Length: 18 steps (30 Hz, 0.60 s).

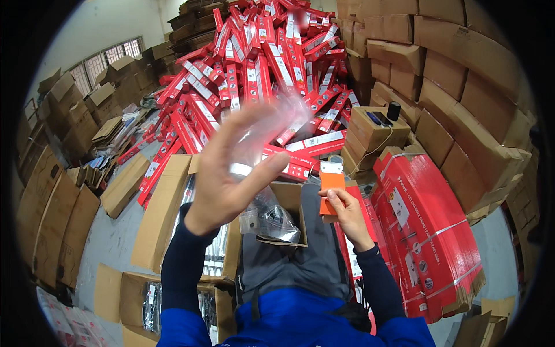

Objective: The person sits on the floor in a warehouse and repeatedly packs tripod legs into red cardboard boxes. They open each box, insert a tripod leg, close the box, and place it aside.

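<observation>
Loose hold could drop clear plastic bag [292, 118].
Grip of left hand [224, 188] is unclear; right hand [350, 217] clamps orange rectangular object [332, 184].

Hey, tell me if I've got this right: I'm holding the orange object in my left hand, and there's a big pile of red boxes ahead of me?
Not quite: the head view shows the orange object in your right hand, not your left. The big pile of red boxes is indeed ahead of you.

L hand [222, 176] raised w/ fingers [236, 120] curved wide, R hand [347, 211] lower, pinching.
</observation>
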Available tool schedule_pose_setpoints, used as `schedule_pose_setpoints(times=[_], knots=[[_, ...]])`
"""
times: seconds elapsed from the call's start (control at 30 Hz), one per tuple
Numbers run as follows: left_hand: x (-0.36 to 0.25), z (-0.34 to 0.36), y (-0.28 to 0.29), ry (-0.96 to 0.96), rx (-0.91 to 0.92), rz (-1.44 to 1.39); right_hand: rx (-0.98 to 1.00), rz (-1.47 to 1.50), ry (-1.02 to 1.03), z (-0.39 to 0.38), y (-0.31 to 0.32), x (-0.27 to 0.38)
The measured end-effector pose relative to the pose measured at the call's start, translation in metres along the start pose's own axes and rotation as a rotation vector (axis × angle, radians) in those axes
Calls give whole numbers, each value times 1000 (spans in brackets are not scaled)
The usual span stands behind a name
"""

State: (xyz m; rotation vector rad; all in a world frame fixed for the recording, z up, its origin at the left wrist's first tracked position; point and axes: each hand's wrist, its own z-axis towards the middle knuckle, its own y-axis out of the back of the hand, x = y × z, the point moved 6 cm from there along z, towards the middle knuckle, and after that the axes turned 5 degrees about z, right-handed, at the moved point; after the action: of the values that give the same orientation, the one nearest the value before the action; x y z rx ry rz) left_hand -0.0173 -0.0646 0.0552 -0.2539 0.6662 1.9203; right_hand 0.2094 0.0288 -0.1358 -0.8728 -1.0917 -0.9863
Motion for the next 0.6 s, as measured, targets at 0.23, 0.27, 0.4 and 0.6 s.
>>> schedule_pose_setpoints(times=[0.23,0.27,0.4,0.6], knots=[[-5,-69,-84,-475,699,238,-35,81,-82,-12,1,-11],[-4,-72,-81,-520,717,293,-33,60,-69,-13,3,-12],[-9,-78,-62,-541,918,440,-36,-32,21,-18,9,-14],[-3,-142,-105,-664,1106,1051,-18,-112,39,-36,-3,-18]])
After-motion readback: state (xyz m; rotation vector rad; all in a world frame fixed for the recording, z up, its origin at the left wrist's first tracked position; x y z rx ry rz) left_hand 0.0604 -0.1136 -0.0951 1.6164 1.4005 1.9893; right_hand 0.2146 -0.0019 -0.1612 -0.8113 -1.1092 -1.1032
